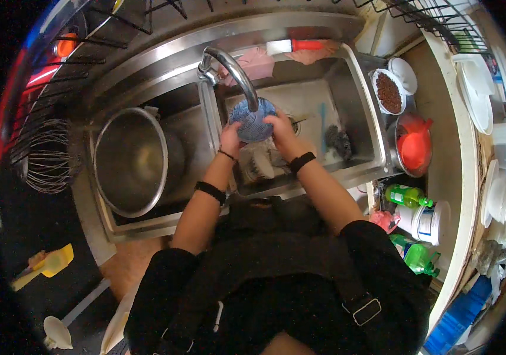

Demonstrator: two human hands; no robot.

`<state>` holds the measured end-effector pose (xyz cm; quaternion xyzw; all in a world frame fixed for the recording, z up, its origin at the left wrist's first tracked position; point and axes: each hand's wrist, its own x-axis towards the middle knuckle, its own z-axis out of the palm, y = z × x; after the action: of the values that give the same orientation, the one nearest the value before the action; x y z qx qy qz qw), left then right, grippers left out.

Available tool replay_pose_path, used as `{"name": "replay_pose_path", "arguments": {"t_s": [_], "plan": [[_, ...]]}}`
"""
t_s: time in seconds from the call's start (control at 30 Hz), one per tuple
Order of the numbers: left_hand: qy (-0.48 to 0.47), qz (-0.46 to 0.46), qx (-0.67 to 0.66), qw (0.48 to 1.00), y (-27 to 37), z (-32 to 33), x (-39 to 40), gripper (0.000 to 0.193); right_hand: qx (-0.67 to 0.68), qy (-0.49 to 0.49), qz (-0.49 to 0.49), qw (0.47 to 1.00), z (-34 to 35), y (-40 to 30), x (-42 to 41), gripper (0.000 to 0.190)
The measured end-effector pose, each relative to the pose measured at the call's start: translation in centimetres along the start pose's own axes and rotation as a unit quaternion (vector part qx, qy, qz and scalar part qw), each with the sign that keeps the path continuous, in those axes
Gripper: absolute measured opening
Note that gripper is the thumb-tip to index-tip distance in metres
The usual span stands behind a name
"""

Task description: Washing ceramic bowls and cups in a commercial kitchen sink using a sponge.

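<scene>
Both hands hold a blue patterned bowl (pixel 253 126) beneath the spout of a curved metal faucet (pixel 235 71). My left hand (pixel 231 140) grips its left rim, and my right hand (pixel 282 131) grips the right side with the thumb on top. Whether water is running I cannot tell. Below the bowl lies the right basin (pixel 306 95) of a stainless steel double sink. A scrub brush (pixel 259 166) rests in the basin near the front wall, partly behind my right forearm. A dark scouring pad (pixel 338 142) sits by the basin's right wall, beside a thin blue strip (pixel 323 126).
A large metal bowl (pixel 162 155) stands tilted in the left basin. Behind the faucet lie pink cloths (pixel 253 66) and a red-handled brush (pixel 304 45). To the right are a tub of brown granules (pixel 388 92), a metal bowl with a red item (pixel 412 144) and a green bottle (pixel 406 195).
</scene>
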<state>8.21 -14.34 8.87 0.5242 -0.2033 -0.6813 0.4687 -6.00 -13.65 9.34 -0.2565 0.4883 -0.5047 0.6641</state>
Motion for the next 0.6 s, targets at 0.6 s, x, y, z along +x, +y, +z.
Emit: {"name": "replay_pose_path", "arguments": {"t_s": [0.6], "plan": [[-0.155, 0.034, 0.123, 0.980, -3.8, -0.1, 1.3, 0.015, -0.490, 0.099, -0.411, 0.762, -0.5, -7.6, -2.2, 0.050]]}}
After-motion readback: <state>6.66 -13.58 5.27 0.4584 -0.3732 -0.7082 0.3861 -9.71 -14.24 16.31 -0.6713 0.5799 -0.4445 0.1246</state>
